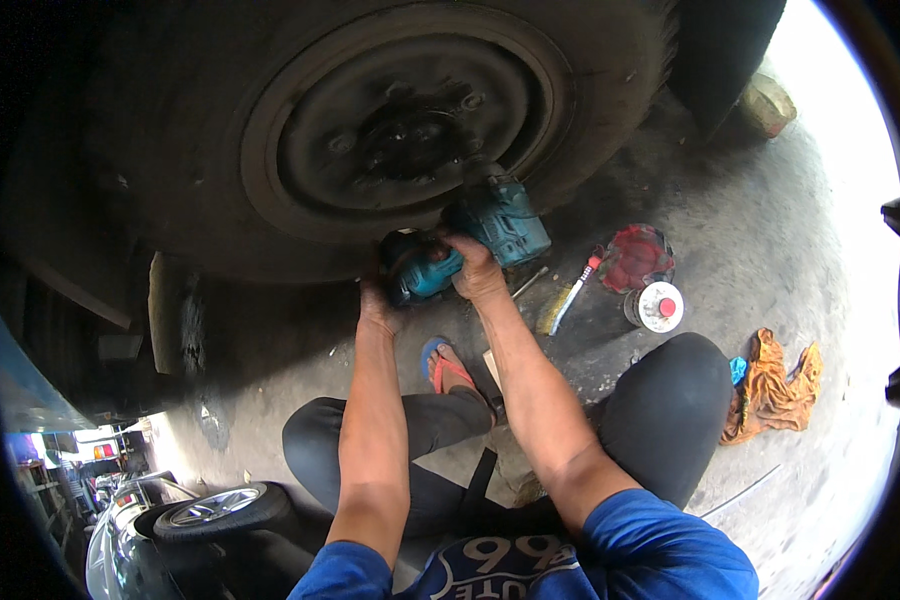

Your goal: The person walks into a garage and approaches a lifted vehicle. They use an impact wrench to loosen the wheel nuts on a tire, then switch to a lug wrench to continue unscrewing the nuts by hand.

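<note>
Both my hands are on a teal and black cordless impact wrench (511, 224), held low in front of a large dark wheel (410, 110). My right hand (475, 268) is closed round its middle, where the handle seems to be. My left hand (378, 302) grips the teal and black end at the left, its fingers partly hidden behind the tool. The wrench's nose points at the lower right of the wheel's steel rim, near the lug nuts. Shadow and blur there hide whether a socket sits on a nut.
To the right on the concrete lie a brush (573, 296) with a red and white handle, a red-smeared shallow dish (638, 257), a white-topped can (660, 307) and an orange-brown rag (773, 390). A stone block (768, 104) is farther off. A silver-rimmed wheel (215, 507) lies lower left.
</note>
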Available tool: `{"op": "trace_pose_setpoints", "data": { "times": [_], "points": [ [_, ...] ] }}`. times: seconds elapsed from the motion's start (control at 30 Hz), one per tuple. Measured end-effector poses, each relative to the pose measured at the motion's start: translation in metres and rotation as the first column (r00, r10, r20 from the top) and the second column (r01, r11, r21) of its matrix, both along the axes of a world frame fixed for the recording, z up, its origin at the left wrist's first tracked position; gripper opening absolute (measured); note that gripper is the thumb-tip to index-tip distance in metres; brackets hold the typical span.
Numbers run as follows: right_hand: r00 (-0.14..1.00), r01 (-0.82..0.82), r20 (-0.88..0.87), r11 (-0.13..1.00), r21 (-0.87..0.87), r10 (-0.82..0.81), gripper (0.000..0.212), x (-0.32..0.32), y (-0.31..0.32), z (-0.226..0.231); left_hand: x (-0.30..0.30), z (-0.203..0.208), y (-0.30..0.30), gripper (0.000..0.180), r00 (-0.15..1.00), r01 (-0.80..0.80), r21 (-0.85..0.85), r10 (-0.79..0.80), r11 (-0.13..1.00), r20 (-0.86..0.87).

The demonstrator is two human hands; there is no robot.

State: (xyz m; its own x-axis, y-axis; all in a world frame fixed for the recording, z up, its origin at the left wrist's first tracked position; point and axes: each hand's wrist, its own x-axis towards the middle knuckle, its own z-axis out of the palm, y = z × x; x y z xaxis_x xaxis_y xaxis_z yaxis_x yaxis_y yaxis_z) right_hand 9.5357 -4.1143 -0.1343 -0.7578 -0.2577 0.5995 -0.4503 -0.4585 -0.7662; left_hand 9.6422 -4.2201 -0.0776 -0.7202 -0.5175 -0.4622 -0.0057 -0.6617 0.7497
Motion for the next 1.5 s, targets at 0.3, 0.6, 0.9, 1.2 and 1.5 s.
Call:
{"op": "trace_pose_setpoints", "data": {
  "times": [0.3,0.6,0.9,1.2,1.5],
  "points": [
    [0.976,-0.156,0.139,0.984,-0.091,0.168,0.018,0.003,0.003,0.008,-0.013,-0.008,-0.028,0.068,0.965,0.197,-0.074,-0.180,0.978,0.189],
    [0.967,-0.128,0.207,0.986,-0.109,0.148,0.003,0.011,-0.006,0.015,-0.014,0.019,-0.018,0.068,0.937,0.131,-0.201,-0.055,0.971,0.345],
    [0.984,0.010,0.179,1.000,-0.027,-0.005,0.003,0.015,-0.014,0.029,-0.012,0.038,-0.045,0.067,0.884,0.292,-0.050,-0.250,0.955,0.396],
    [0.886,-0.110,0.429,0.978,-0.177,0.177,0.010,0.018,-0.029,0.020,-0.021,0.038,-0.054,0.064,0.883,0.241,-0.139,-0.157,0.960,0.443],
    [0.714,-0.247,0.519,0.864,-0.440,0.469,0.028,0.015,-0.021,0.012,-0.018,0.049,-0.020,0.055,0.929,0.098,-0.248,0.001,0.964,0.370]
  ]
}}
